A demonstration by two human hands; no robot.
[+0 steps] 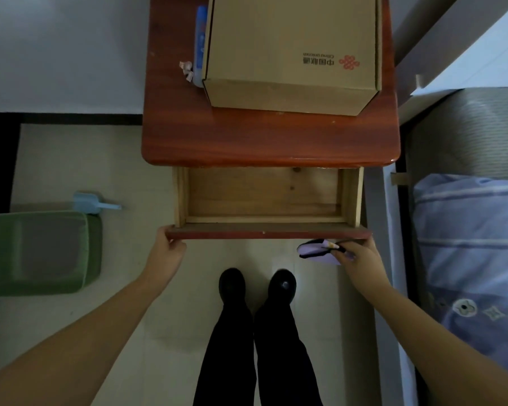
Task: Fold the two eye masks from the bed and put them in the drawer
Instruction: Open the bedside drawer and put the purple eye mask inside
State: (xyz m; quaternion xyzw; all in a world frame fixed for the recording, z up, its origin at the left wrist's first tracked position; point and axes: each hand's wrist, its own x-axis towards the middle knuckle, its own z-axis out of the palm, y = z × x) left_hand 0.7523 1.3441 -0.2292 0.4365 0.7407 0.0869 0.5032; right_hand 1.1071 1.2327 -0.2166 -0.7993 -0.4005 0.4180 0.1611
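Legs and shoes: my two black shoes (257, 284) stand on the pale floor, toes just short of the drawer front.
Left hand: my left hand (166, 249) grips the left end of the drawer front (264, 235), fingers curled over its top edge, thumb beneath.
Right hand: my right hand (356, 253) sits at the right end of the front, its fingers pinching a folded lilac eye mask (315, 252) with dark trim.
Mask position: it hangs outside the drawer, just below and in front of the front edge, over the floor.
Second mask: I see only one bundle in my fingers; whether both masks are in it I cannot tell.
Drawer: the drawer (263, 197) is pulled out from under the red table (270, 136), its wooden bottom bare.
Table top: a cardboard box (291, 51) fills most of it, a blue bottle (201, 42) beside it.
Bed: the bed (466, 230) with its blue striped bedding lies at my right.
Risk, drop: my pinch holds only one edge, so I judge the fold may spring open or slip to the floor as I lift it over the front.
Risk, snag: the strap could catch on the front's corner.
Risk, drawer: pulling further with my left could tip the drawer off its runners.
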